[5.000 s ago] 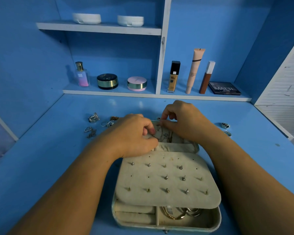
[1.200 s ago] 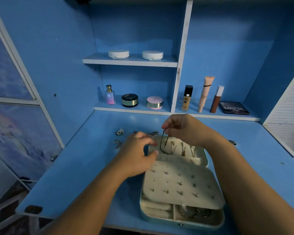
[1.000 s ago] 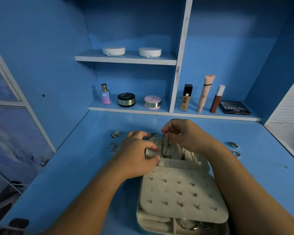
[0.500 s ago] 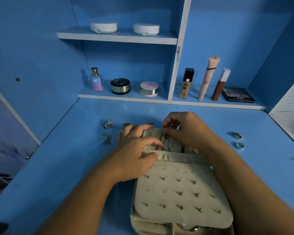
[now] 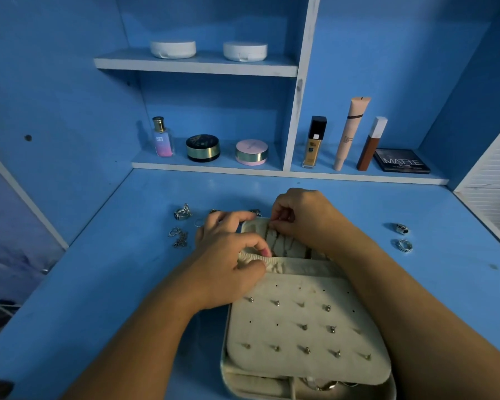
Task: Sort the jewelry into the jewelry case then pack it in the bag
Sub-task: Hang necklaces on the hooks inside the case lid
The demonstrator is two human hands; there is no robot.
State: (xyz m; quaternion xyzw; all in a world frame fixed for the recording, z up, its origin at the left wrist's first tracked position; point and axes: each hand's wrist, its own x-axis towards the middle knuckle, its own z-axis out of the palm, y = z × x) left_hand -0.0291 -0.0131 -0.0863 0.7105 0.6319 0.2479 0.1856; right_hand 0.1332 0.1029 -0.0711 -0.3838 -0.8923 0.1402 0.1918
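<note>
head view: left hand (image 5: pixel 228 264) pinches the elastic pocket edge (image 5: pixel 260 259) of the jewelry case (image 5: pixel 300 327). right hand (image 5: pixel 303 217) pinches a chain (image 5: pixel 277 243) at the far lid.

My right hand (image 5: pixel 303 219) pinches a thin chain (image 5: pixel 274 241) against the open beige jewelry case's (image 5: pixel 289 366) lid. My left hand (image 5: pixel 228 255) pinches the elastic pocket (image 5: pixel 292 266) just below. Studs (image 5: pixel 304 327) dot the near flap.
</note>
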